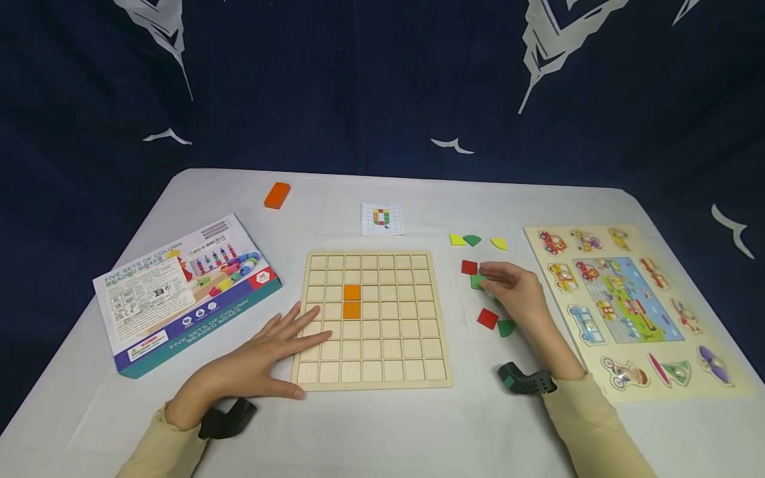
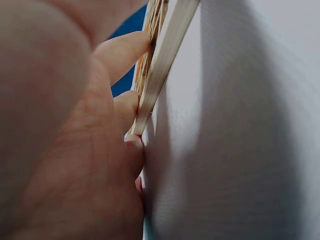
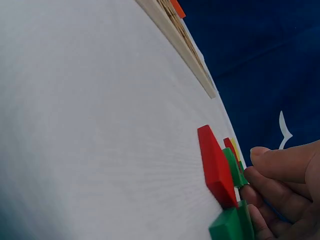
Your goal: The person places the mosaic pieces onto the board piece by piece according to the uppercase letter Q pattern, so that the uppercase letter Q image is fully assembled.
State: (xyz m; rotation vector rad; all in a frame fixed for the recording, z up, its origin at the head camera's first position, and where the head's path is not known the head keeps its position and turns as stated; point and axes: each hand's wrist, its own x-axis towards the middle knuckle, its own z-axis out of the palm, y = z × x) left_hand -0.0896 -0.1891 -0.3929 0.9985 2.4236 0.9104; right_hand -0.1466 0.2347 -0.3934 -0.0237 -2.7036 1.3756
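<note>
My left hand (image 1: 263,362) lies with fingers spread over the left edge of the wooden grid board (image 1: 443,358); in the left wrist view its fingertips touch the board's side (image 2: 160,65). Two orange squares (image 1: 352,310) sit in adjoining cells, one above the other. Right of the board, my right hand (image 1: 516,292) hovers low with loosely bent fingers beside a green square (image 1: 477,282) and a red square (image 1: 469,267). Its thumb and index finger hold nothing visible in the right wrist view. Nearer me are another red square (image 1: 487,318) and a green rounded piece (image 1: 506,328).
A picture card (image 1: 382,229) lies behind the board, with yellow (image 1: 457,239) and green (image 1: 472,240) pieces to its right. An orange block (image 1: 277,196) is at the back left, a cardboard box (image 1: 185,292) at left, and a picture puzzle (image 1: 633,385) at right.
</note>
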